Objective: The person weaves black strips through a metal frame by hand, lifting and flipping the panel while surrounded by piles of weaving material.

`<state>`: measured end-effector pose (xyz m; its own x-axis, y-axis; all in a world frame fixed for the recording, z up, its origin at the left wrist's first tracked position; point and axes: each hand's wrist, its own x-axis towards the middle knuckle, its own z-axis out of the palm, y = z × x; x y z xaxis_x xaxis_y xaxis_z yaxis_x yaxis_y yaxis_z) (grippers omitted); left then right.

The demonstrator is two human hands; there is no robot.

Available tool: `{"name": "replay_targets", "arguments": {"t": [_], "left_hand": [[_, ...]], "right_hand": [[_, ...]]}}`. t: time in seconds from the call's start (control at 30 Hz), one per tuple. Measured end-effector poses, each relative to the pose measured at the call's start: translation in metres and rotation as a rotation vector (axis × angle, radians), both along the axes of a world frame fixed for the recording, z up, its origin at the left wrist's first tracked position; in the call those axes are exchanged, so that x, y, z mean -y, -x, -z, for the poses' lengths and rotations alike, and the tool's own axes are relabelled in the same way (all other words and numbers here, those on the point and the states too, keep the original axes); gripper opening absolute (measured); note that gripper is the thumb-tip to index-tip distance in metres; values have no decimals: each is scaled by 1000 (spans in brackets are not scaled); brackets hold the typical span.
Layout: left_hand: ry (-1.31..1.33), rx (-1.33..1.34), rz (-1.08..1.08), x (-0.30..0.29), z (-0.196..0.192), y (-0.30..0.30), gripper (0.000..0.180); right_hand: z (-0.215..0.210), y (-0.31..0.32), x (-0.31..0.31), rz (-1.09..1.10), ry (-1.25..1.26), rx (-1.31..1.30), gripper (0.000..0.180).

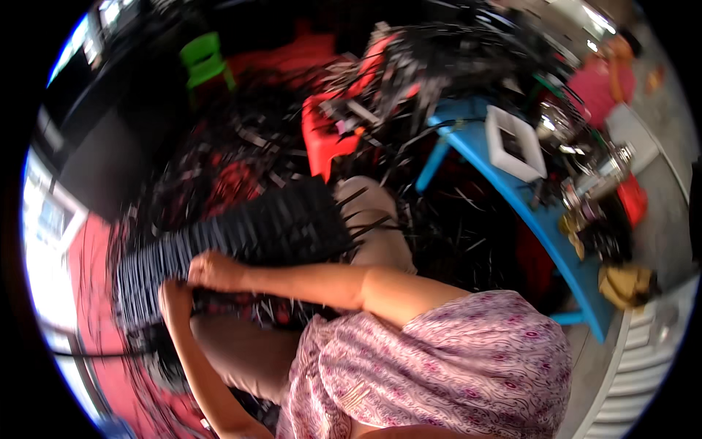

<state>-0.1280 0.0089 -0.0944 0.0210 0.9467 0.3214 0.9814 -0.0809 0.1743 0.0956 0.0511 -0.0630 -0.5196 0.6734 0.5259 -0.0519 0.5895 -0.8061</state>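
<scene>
A long black woven piece [241,227], made of flat plastic-like strips, lies across my lap, with loose strip ends jutting from its right end. My left hand [175,298] is closed at its near edge, toward the left end. Just right of it and slightly farther off, my right hand [214,271] is closed too, its fingers against the weave. The two hands almost touch. Whatever strip the right fingers may pinch is hidden by the hand and blurred.
Heaps of loose black strips [468,212] cover the floor around me. A red plastic stool [319,139] stands ahead, a green chair [205,62] farther left. To the right, a blue table [526,201] carries a white tray [515,143] and clutter. Another person [599,88] is at the far right.
</scene>
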Motion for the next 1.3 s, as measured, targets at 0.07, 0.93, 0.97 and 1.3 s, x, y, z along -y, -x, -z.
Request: {"name": "replay_targets", "arguments": {"t": [0.07,0.93,0.97,1.3], "left_hand": [[147,308,-181,20,-62,-40,37],[122,-34,-207,26,-22,-33,21],[163,-20,-200,25,-32,-45,23],[301,478,-310,56,-73,-61,23]], "right_hand": [[-15,1,8,-66,125,-94,20],[28,13,1,163,-401,20,12],[28,8,-1,164,-376,21,12],[-16,-6,13,-204,858,-61,14]]}}
